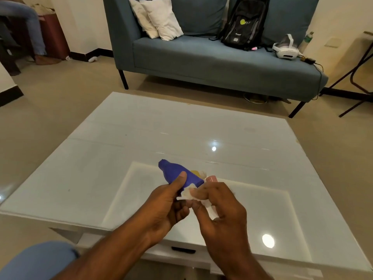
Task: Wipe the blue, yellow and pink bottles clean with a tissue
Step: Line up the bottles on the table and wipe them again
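My left hand [164,205] holds the blue bottle [177,173] above the white glass table [141,138], thumb on its side, its neck pointing up and left. My right hand [220,211] pinches a crumpled white tissue [189,194] against the bottle's lower end. Behind the blue bottle, a small part of the yellow bottle [195,172] shows, and the pink bottle [212,178] pokes out just above my right hand. Both are mostly hidden.
A blue sofa [201,63] stands beyond the table with white cushions [159,19], a black backpack [244,25] and a white headset [285,48]. Another person's leg [34,31] is at the far left. A folding stand [355,81] is at the right.
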Motion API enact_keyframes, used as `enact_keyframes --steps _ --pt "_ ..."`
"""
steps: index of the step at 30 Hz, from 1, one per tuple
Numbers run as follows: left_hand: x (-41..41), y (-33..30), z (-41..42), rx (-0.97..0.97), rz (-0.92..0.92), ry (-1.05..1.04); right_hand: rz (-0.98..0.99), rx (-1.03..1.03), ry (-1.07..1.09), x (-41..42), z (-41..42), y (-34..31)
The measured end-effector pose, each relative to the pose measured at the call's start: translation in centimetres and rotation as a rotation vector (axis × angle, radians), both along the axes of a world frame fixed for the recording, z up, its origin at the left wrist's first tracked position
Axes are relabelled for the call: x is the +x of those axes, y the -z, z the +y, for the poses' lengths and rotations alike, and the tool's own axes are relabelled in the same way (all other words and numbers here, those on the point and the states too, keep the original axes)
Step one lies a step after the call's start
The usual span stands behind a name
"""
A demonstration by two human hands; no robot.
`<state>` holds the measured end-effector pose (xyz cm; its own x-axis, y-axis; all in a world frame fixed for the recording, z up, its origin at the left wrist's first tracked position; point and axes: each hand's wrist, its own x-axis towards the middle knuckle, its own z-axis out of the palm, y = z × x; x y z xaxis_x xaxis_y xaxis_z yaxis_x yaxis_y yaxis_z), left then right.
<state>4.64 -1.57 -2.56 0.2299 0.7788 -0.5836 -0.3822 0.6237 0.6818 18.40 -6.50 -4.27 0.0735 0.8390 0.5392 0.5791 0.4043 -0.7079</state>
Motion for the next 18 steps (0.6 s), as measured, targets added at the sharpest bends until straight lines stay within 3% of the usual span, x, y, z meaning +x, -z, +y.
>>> enact_keyframes --steps 5,10,14,18 --pt "0.0 -0.4 -0.1 0.001 -0.020 0.014 0.137 0.003 0.120 1.5 1.0 -0.4" --pt "-0.1 -0.5 -0.3 0.011 -0.012 0.017 -0.011 -0.012 -0.036 -0.3 -0.5 -0.2" --pt "0.0 -0.7 0.0 0.042 0.005 0.029 0.150 0.008 0.125 1.9 0.9 -1.1" --pt "-0.1 -0.6 -0.3 0.032 0.037 0.048 0.039 -0.040 -0.036 0.1 -0.7 -0.5"
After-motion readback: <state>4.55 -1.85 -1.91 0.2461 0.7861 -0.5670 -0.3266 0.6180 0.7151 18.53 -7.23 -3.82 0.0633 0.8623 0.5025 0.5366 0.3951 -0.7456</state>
